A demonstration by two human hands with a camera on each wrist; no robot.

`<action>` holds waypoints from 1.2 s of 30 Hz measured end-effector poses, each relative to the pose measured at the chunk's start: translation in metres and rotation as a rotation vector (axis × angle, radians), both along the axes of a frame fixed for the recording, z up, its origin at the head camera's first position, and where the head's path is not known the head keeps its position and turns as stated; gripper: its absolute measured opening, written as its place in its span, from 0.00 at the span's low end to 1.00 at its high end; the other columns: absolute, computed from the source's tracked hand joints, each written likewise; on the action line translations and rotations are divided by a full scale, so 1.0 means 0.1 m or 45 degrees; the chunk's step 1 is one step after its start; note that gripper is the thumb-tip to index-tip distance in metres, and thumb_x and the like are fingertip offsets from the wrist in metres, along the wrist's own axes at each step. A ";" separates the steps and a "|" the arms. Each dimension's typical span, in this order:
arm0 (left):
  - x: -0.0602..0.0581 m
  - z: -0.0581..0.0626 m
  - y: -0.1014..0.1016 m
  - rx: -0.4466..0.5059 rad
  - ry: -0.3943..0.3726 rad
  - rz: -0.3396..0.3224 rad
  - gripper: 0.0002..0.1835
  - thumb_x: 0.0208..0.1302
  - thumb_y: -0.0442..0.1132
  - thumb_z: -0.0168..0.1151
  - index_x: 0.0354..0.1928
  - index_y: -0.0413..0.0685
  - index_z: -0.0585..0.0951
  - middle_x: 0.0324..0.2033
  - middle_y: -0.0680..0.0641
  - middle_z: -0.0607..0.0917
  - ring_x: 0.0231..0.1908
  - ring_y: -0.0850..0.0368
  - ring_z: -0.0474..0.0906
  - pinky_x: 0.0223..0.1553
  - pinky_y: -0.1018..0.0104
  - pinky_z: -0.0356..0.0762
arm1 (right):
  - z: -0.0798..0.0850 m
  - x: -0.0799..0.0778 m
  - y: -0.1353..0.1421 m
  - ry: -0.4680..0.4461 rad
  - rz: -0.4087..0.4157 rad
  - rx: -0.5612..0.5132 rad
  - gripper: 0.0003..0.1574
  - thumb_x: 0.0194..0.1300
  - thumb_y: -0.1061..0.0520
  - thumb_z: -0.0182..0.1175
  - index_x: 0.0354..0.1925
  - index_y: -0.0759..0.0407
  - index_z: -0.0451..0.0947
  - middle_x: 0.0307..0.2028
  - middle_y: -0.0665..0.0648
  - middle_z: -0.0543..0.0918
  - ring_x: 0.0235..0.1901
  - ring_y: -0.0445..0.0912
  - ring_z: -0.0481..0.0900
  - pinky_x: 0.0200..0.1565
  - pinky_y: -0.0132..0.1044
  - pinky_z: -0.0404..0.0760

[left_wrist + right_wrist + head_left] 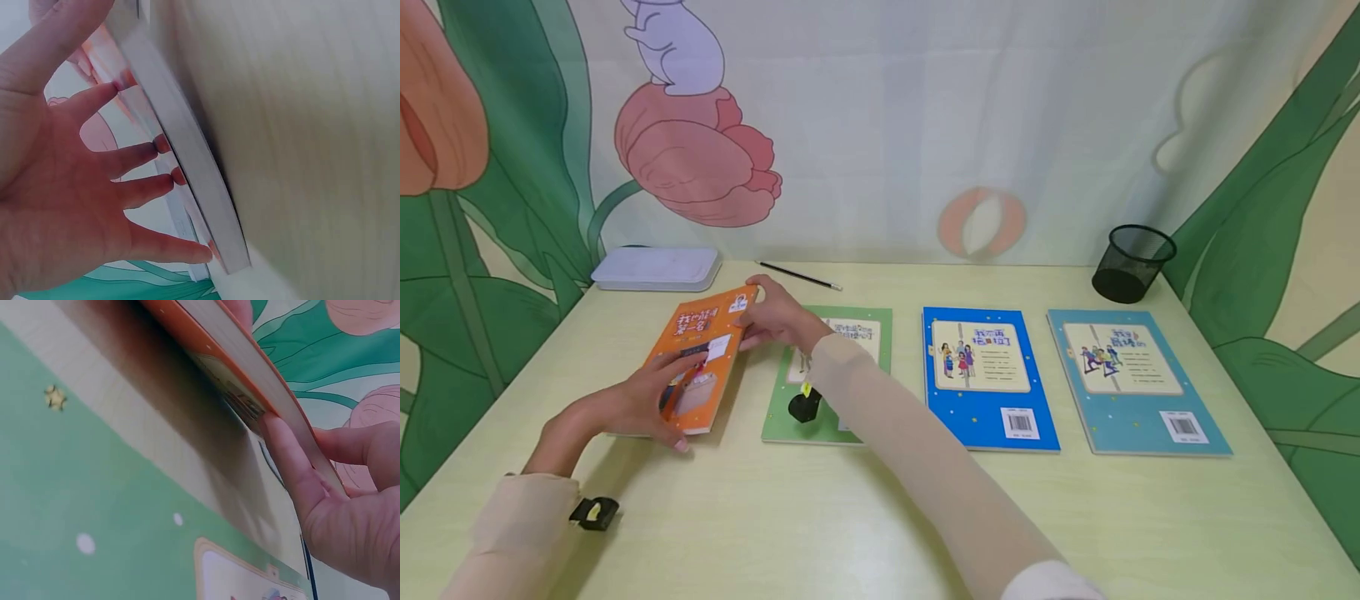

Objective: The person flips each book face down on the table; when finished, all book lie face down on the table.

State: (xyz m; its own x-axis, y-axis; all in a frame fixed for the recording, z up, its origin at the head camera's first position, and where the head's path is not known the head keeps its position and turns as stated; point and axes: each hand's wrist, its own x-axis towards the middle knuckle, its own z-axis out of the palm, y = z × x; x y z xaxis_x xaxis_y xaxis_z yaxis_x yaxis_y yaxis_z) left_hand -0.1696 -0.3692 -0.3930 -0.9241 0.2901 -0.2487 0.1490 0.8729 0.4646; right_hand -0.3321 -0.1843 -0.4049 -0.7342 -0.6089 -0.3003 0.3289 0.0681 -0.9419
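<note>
An orange book [718, 317] lies at the left of the table, its right side raised off the surface. My right hand [781, 315] pinches the far right part of this book; in the right wrist view the hand [356, 512] has digits on both covers, with the page edge between them. My left hand [634, 398] rests its fingertips on the front cover. Seen in the left wrist view, those fingers [134, 159] are fairly straight and spread, beside the thick page edge. A green book [868, 367] lies flat just to the right, partly hidden by my right forearm.
A blue book [981, 417] and a teal book [1120, 417] lie flat in a row at the right. Along the back are a white pencil case [657, 268], a dark pencil [797, 275] and a black mesh pen holder [1131, 262]. A printed curtain [865, 125] hangs behind.
</note>
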 end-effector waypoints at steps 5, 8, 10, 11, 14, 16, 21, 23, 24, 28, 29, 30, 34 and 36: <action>-0.01 0.03 0.02 -0.029 0.064 -0.003 0.67 0.38 0.54 0.84 0.77 0.46 0.52 0.70 0.27 0.51 0.65 0.27 0.53 0.59 0.25 0.66 | 0.05 0.02 0.07 -0.025 -0.027 -0.082 0.48 0.63 0.77 0.58 0.72 0.45 0.56 0.30 0.66 0.82 0.21 0.54 0.83 0.26 0.42 0.87; -0.04 0.04 0.03 -0.053 0.114 -0.005 0.67 0.37 0.54 0.84 0.77 0.47 0.52 0.71 0.25 0.50 0.67 0.24 0.51 0.53 0.16 0.61 | 0.10 0.02 0.11 -0.021 -0.048 -0.103 0.47 0.63 0.77 0.58 0.71 0.45 0.57 0.30 0.66 0.82 0.21 0.54 0.83 0.26 0.42 0.87; -0.04 0.05 0.04 -0.052 0.142 -0.004 0.67 0.37 0.53 0.85 0.77 0.48 0.52 0.72 0.25 0.49 0.68 0.23 0.49 0.50 0.11 0.56 | 0.12 0.01 0.12 -0.030 -0.068 -0.107 0.47 0.63 0.76 0.58 0.72 0.45 0.57 0.31 0.67 0.83 0.22 0.54 0.84 0.28 0.43 0.87; -0.04 0.06 0.05 -0.051 0.155 -0.004 0.67 0.37 0.53 0.85 0.77 0.49 0.52 0.72 0.25 0.49 0.69 0.23 0.48 0.49 0.10 0.54 | 0.14 0.01 0.13 -0.037 -0.079 -0.110 0.48 0.63 0.76 0.58 0.72 0.44 0.57 0.32 0.67 0.83 0.23 0.55 0.84 0.29 0.44 0.88; -0.01 0.10 0.09 -0.022 0.189 -0.003 0.69 0.38 0.54 0.84 0.78 0.53 0.49 0.73 0.27 0.47 0.70 0.25 0.47 0.51 0.10 0.52 | 0.19 0.00 0.15 -0.056 -0.109 -0.124 0.48 0.64 0.76 0.58 0.73 0.43 0.57 0.37 0.69 0.83 0.26 0.56 0.85 0.33 0.45 0.88; 0.01 0.14 0.12 0.012 0.202 0.006 0.70 0.38 0.53 0.84 0.79 0.55 0.47 0.75 0.29 0.46 0.71 0.26 0.45 0.57 0.15 0.54 | 0.23 -0.01 0.17 -0.074 -0.137 -0.140 0.47 0.64 0.75 0.58 0.72 0.44 0.59 0.40 0.69 0.82 0.29 0.57 0.86 0.35 0.46 0.89; 0.07 0.27 0.22 0.080 0.302 -0.004 0.74 0.36 0.50 0.86 0.80 0.60 0.42 0.77 0.34 0.44 0.73 0.30 0.42 0.64 0.24 0.57 | 0.35 -0.03 0.22 -0.116 -0.195 -0.193 0.43 0.64 0.74 0.60 0.69 0.45 0.60 0.47 0.70 0.80 0.40 0.62 0.88 0.41 0.47 0.88; 0.08 0.31 0.26 0.085 0.368 -0.025 0.74 0.36 0.47 0.87 0.80 0.61 0.43 0.77 0.36 0.46 0.74 0.30 0.43 0.64 0.25 0.57 | 0.39 -0.04 0.23 -0.122 -0.205 -0.207 0.43 0.64 0.73 0.59 0.69 0.45 0.60 0.48 0.70 0.80 0.43 0.63 0.87 0.44 0.48 0.87; 0.08 0.33 0.28 0.082 0.394 -0.033 0.72 0.37 0.45 0.86 0.80 0.62 0.44 0.78 0.37 0.46 0.74 0.30 0.43 0.64 0.26 0.58 | 0.41 -0.05 0.24 -0.123 -0.208 -0.212 0.43 0.64 0.73 0.59 0.70 0.45 0.59 0.48 0.70 0.80 0.44 0.64 0.87 0.45 0.49 0.87; 0.10 0.37 0.32 0.035 0.462 -0.030 0.64 0.46 0.38 0.82 0.80 0.65 0.49 0.78 0.40 0.52 0.72 0.29 0.52 0.61 0.27 0.64 | 0.47 -0.07 0.26 -0.127 -0.200 -0.193 0.44 0.65 0.73 0.59 0.71 0.45 0.57 0.48 0.71 0.81 0.44 0.63 0.87 0.48 0.50 0.85; 0.11 0.38 0.33 0.021 0.473 -0.024 0.62 0.49 0.36 0.80 0.80 0.65 0.49 0.77 0.40 0.54 0.71 0.29 0.56 0.60 0.27 0.66 | 0.48 -0.07 0.26 -0.123 -0.199 -0.184 0.45 0.65 0.73 0.59 0.71 0.45 0.57 0.48 0.72 0.81 0.43 0.62 0.87 0.48 0.50 0.86; 0.12 0.38 0.33 0.001 0.493 -0.025 0.59 0.51 0.35 0.78 0.79 0.66 0.50 0.77 0.39 0.56 0.68 0.29 0.60 0.58 0.28 0.69 | 0.49 -0.07 0.27 -0.112 -0.200 -0.175 0.44 0.65 0.73 0.59 0.71 0.46 0.57 0.48 0.72 0.81 0.41 0.61 0.87 0.47 0.49 0.86; 0.15 0.37 0.33 -0.041 0.637 -0.077 0.54 0.54 0.27 0.73 0.78 0.64 0.56 0.70 0.35 0.69 0.50 0.34 0.80 0.46 0.40 0.81 | 0.55 -0.08 0.30 -0.018 -0.206 -0.138 0.44 0.66 0.72 0.58 0.72 0.47 0.55 0.49 0.72 0.80 0.32 0.56 0.86 0.45 0.49 0.87; 0.15 0.37 0.33 -0.061 0.742 -0.114 0.53 0.53 0.24 0.71 0.77 0.64 0.59 0.65 0.34 0.75 0.36 0.41 0.83 0.35 0.48 0.83 | 0.60 -0.07 0.31 0.055 -0.205 -0.113 0.43 0.67 0.72 0.57 0.72 0.47 0.55 0.49 0.71 0.79 0.28 0.54 0.85 0.42 0.48 0.88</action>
